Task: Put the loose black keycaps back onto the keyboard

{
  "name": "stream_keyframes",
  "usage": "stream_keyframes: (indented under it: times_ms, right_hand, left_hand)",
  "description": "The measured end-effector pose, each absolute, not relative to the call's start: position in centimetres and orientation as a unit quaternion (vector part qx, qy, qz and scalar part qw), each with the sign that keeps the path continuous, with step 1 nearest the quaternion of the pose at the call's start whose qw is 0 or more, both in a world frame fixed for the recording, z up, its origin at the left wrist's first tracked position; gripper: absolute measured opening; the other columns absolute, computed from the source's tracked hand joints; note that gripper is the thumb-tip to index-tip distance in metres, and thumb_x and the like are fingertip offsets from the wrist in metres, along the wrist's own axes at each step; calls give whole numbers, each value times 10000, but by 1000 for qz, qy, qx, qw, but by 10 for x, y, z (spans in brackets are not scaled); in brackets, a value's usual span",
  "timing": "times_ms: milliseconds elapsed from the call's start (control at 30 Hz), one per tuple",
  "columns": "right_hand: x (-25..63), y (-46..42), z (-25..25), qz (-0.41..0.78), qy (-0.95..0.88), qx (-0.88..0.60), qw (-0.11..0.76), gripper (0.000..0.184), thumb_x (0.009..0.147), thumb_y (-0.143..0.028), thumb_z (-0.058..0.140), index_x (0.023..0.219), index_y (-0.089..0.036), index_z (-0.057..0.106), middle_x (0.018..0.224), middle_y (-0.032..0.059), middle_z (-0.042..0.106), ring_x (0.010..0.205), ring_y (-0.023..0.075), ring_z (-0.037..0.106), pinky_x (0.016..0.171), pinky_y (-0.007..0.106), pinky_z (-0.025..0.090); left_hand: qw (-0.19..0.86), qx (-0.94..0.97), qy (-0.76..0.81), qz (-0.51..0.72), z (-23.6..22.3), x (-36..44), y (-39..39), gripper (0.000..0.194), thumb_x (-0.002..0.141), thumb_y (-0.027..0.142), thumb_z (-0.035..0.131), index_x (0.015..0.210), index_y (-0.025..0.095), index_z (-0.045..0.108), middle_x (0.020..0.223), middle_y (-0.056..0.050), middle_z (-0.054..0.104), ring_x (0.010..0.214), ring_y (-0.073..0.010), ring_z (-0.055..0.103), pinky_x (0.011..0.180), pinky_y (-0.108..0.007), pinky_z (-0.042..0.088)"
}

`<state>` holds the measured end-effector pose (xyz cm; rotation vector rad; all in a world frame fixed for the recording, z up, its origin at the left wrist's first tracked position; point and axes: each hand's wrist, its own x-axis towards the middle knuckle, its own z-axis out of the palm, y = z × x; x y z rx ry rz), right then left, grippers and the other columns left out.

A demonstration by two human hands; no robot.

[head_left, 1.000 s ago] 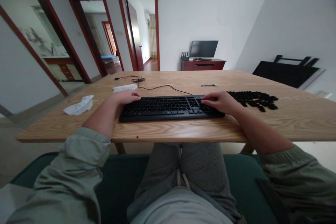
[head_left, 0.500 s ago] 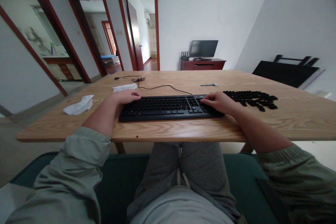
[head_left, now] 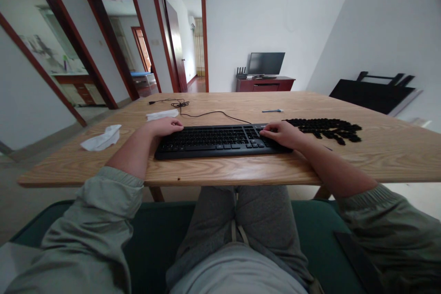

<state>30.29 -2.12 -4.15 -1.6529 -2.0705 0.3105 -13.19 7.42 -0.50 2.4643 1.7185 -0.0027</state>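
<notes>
A black keyboard (head_left: 213, 141) lies on the wooden table (head_left: 220, 170) in front of me. My left hand (head_left: 164, 127) rests over its far left corner, fingers curled together on the edge. Over the keys at the keyboard's right end sits my right hand (head_left: 283, 134), fingers bent and pressed together with the tips down on the keys. What they pinch, if anything, is hidden. A pile of loose black keycaps (head_left: 327, 128) lies just right of that hand.
The keyboard's black cable (head_left: 206, 114) runs to a coil at the back left. Two crumpled white tissues (head_left: 101, 138) (head_left: 161, 114) lie left. A small blue tool (head_left: 272, 110) lies behind the keyboard. A folded black table (head_left: 372, 94) leans on the right wall.
My right hand has slid a little left along the keyboard, away from the keycap pile. My left hand has stayed on its corner.
</notes>
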Motion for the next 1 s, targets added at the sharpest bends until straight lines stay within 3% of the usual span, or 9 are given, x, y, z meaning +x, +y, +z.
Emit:
stream_keyframes:
  times_ms: [300, 467, 700, 1000]
  right_hand:
    - [303, -21, -43, 112, -753, -587, 275, 294, 852, -483, 594, 833, -203, 682, 818, 68, 713, 766, 213, 617, 704, 334, 455]
    - [309, -21, -42, 131, -748, -558, 334, 372, 891, -518, 534, 921, -190, 707, 923, 92, 731, 862, 240, 637, 797, 371, 482]
    - [315, -24, -41, 139, -757, -557, 313, 290, 858, -431, 579, 938, -207, 745, 969, 80, 753, 901, 247, 663, 850, 383, 498]
    - [309, -33, -37, 89, -791, -549, 256, 240, 794, -396, 627, 884, -209, 749, 887, 73, 741, 822, 228, 651, 762, 346, 490]
  left_hand:
    - [72, 833, 549, -4, -9, -136, 81, 554, 865, 544, 436, 1198, 179, 688, 1244, -87, 703, 1120, -239, 651, 994, -290, 473]
    - [76, 832, 549, 0, -10, -137, 82, 548, 860, 557, 446, 1188, 196, 694, 1242, -80, 706, 1121, -245, 651, 995, -302, 477]
    - [75, 829, 554, 2, -8, -136, 80, 554, 857, 569, 464, 1190, 195, 702, 1261, -81, 700, 1137, -242, 647, 990, -282, 476]
    - [77, 831, 550, -2, -10, -138, 83, 573, 855, 569, 454, 1202, 182, 694, 1257, -89, 699, 1133, -253, 645, 982, -297, 477]
